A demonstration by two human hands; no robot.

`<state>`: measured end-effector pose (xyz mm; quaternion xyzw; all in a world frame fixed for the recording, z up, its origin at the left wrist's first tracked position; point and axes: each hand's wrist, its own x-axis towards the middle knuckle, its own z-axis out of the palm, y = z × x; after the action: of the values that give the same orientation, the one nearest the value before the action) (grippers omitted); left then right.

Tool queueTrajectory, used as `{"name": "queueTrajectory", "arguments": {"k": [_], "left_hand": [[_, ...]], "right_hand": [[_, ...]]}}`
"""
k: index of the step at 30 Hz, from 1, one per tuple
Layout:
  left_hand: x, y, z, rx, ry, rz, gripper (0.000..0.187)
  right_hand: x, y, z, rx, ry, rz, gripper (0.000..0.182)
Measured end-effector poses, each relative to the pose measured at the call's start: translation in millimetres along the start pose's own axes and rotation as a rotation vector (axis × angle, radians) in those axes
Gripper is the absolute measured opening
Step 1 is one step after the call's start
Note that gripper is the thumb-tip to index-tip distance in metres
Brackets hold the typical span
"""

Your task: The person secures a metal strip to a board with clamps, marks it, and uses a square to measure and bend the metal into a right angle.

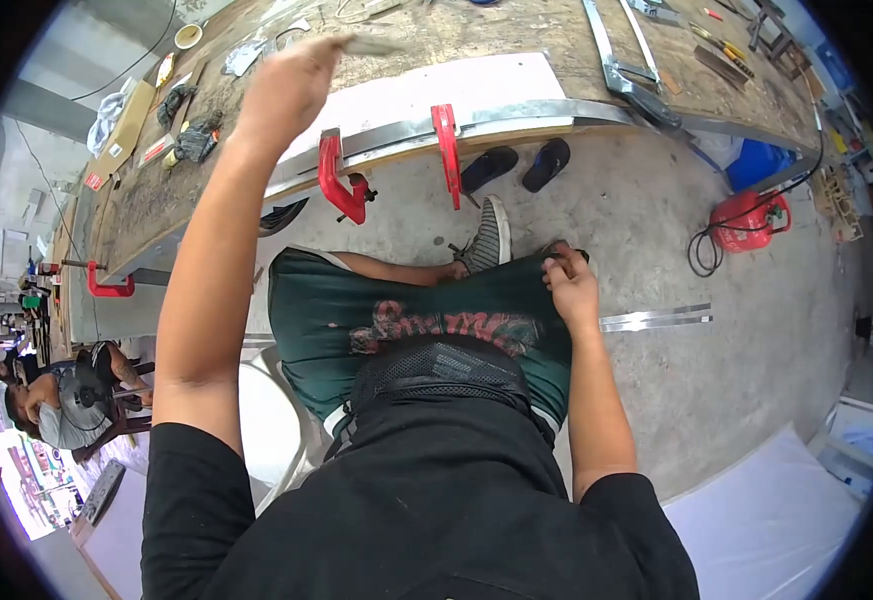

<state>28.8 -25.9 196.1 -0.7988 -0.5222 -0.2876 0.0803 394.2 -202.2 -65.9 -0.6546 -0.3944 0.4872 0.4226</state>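
My left hand point(291, 88) is raised over the workbench, fingers closed on a thin greyish piece point(371, 46) smeared by motion. Below it, a long flat metal strip point(506, 114) runs along the bench's front edge beside a white board point(486, 82). Two red clamps, one on the left point(341, 180) and one on the right point(446, 150), grip that edge. My right hand point(570, 285) rests at the knee on the dark green shorts point(426, 320). Its fingers are curled; whether they pinch the cloth or something small is hidden.
A hacksaw point(636, 90) lies on the workbench point(656, 25) at right, its handle over the edge. On the floor are slippers point(546, 165), a red tank point(746, 222) with a hose, and metal strips point(656, 318). People point(56, 400) sit at far left.
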Motion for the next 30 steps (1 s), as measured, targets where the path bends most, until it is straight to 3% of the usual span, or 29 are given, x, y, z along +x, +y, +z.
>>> {"name": "queueTrajectory", "arguments": {"k": [2,3,5,6,10,14,16,18,22,24,26,28,29,30], "left_hand": [[-1,18,-25,0.018,0.092,-0.202,0.029],[-8,23,-30,0.02,0.088,-0.199,0.029],[-23,35,-39,-0.628,0.363,-0.335,0.033],[-36,46,-44,-0.627,0.357,-0.334,0.033],[-104,87,-45,-1.257,0.316,-0.679,0.038],[-163,125,-23,-1.405,0.289,-0.911,0.034],[-190,120,-13,-1.537,0.176,-0.853,0.03],[-194,122,-4,-1.586,0.218,-0.882,0.025],[-194,113,10,-1.547,0.266,-0.859,0.023],[-191,110,14,-1.547,0.319,-0.855,0.024],[-190,113,18,-1.517,0.336,-0.828,0.024],[-190,118,20,-1.485,0.354,-0.804,0.024],[-189,121,20,-1.495,0.36,-0.807,0.025],[-187,124,20,-1.504,0.367,-0.81,0.025]], "right_hand": [[-4,-2,4,0.048,0.013,-0.084,0.043],[-6,-5,5,0.052,0.014,-0.08,0.043],[-12,-13,8,0.025,-0.012,-0.145,0.037],[-17,-22,11,0.029,-0.01,-0.141,0.037],[-51,-78,27,0.191,-0.122,-0.274,0.039],[-82,-128,40,0.301,-0.497,-0.311,0.043],[-87,-137,51,0.368,-0.719,-0.251,0.049],[-84,-140,69,0.288,-0.826,-0.359,0.054],[-69,-143,105,0.088,-0.714,-0.488,0.056],[-62,-143,118,-0.199,-0.466,-0.702,0.057],[-60,-144,127,-0.128,-0.485,-0.679,0.058],[-59,-150,132,0.006,-0.653,-0.556,0.06],[-57,-149,137,-0.039,-0.615,-0.694,0.062],[-56,-149,139,-0.042,-0.619,-0.689,0.062]]}}
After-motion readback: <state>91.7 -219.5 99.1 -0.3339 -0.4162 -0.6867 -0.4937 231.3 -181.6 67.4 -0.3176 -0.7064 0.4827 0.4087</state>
